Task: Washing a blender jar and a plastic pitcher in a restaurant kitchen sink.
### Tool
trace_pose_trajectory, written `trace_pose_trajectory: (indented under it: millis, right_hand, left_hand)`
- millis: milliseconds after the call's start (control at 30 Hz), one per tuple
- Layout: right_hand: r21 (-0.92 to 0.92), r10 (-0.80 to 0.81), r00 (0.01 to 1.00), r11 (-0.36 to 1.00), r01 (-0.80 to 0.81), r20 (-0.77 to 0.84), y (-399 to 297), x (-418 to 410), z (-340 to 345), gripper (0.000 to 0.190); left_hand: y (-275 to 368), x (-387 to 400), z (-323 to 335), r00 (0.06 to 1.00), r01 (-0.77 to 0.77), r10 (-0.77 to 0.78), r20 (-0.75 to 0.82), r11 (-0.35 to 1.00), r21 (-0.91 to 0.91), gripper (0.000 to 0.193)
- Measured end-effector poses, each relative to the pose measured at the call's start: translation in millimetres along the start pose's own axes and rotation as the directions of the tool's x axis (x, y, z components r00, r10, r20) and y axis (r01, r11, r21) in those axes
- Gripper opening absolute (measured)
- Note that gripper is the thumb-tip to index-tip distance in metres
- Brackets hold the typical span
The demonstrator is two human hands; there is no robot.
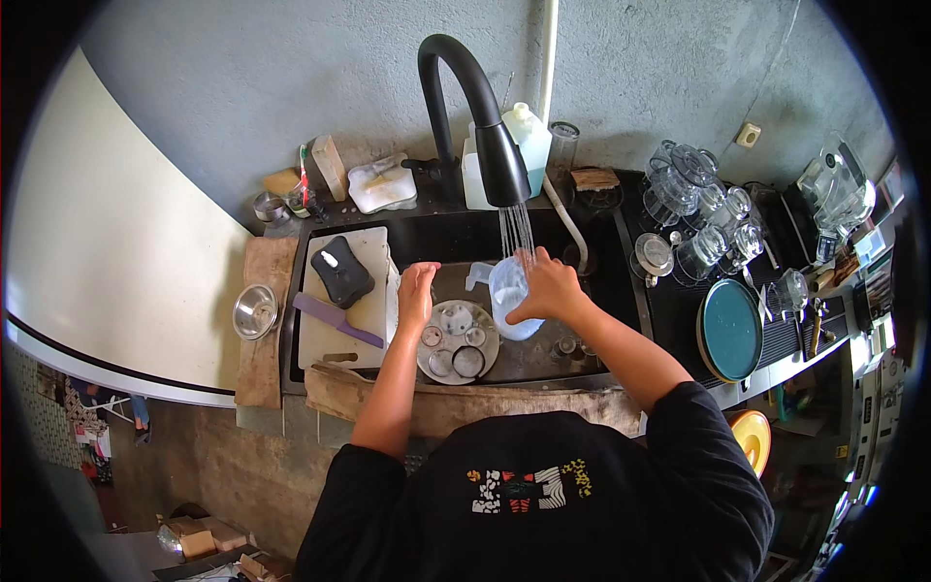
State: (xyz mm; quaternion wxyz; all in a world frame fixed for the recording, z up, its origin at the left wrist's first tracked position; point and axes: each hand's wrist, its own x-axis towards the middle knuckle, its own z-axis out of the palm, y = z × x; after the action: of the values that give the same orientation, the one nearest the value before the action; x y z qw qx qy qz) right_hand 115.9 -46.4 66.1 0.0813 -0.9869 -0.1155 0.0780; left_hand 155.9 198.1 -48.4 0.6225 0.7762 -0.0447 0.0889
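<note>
Water sprays from the black faucet (pixel 507 171) over a translucent blue plastic jug (pixel 515 320) in the dark sink. My right hand (pixel 550 289) grips the jug at its rim, under the spray; its handle points left. Held above the sink, left of the jug, my left hand (pixel 417 295) looks wet and holds nothing, though its fingertips are close together. Between and below the hands lies a round plate (pixel 428 371) bearing several small round cups or lids. Small glass items (pixel 566 345) rest on the sink floor to the right, partly behind my right forearm.
A white cutting board (pixel 364 254) on the sink's left side holds a purple knife (pixel 337 320) and a black board-like item (pixel 342 271). A metal bowl (pixel 255 311) sits farther left. Glassware (pixel 702 247) and a teal plate (pixel 732 331) crowd the right rack. Detergent jugs (pixel 527 138) stand behind the faucet.
</note>
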Motion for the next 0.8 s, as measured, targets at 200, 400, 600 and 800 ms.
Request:
trace_pose_trajectory:
  millis: [200, 400, 600, 800]
  right_hand:
    - [-0.060, 0.022, 1.000, 0.998, -0.022, -0.005, -0.5, -5.4, 8.8, 0.109]
    - [0.044, 0.066, 0.991, 0.997, -0.062, -0.120, -0.6, -8.7, 5.3, 0.104]
    - [0.153, 0.079, 0.987, 0.987, -0.057, -0.142, 9.6, -3.9, 18.7, 0.101]
    - [0.959, 0.081, 0.984, 0.223, -0.172, 0.158, 51.6, 5.9, 51.5, 0.088]
  left_hand:
    - [-9.2, -2.8, 2.9, 0.999, 0.037, -0.035, 0.039, 0.999, -0.040, 0.028]
    - [-11.5, -5.9, 6.5, 0.996, 0.057, -0.056, 0.067, 0.998, -0.027, 0.027]
    - [-3.8, -11.6, 8.6, 0.987, 0.127, -0.123, 0.103, 0.991, -0.036, 0.029]
    - [-7.7, -18.9, 8.4, 0.942, 0.300, -0.301, 0.146, 0.953, 0.029, 0.049]
